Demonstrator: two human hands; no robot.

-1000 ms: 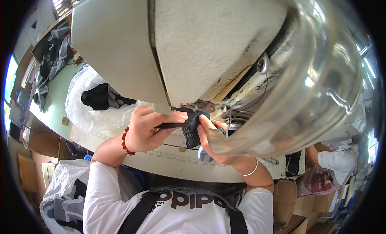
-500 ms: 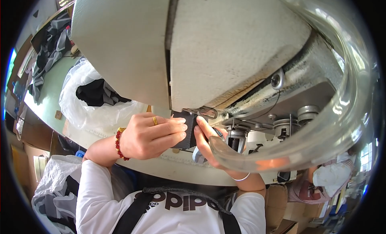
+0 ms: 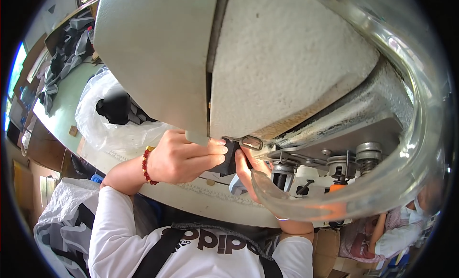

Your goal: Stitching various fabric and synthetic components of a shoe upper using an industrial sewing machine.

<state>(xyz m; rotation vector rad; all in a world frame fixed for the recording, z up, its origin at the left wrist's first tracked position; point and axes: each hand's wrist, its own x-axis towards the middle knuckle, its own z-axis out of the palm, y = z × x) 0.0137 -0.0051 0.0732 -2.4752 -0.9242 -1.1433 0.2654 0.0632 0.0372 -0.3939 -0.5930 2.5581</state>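
Behind the sewing machine (image 3: pixel 287 82) lies a bagged table (image 3: pixel 57 115) — left hand (image 3: pixel 184 158) and right hand (image 3: pixel 248 165) both pinch dark fabric (image 3: pixel 228 158) under it — stitching seemingly unfinished.

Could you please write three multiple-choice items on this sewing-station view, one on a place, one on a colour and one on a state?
1. Where does the clear plastic bag lie?
A. on the table to the person's left
B. on the floor
C. atop the machine

2. What colour is the bead bracelet on the left wrist?
A. blue
B. red
C. white

3. How do the hands meet the dark fabric piece?
A. only the left hand holds it
B. neither touches it
C. the left hand and the right hand both pinch it

Answers: 1 A, it rests on the green table; 2 B, the beads are red; 3 C, fingers close on it from both sides.
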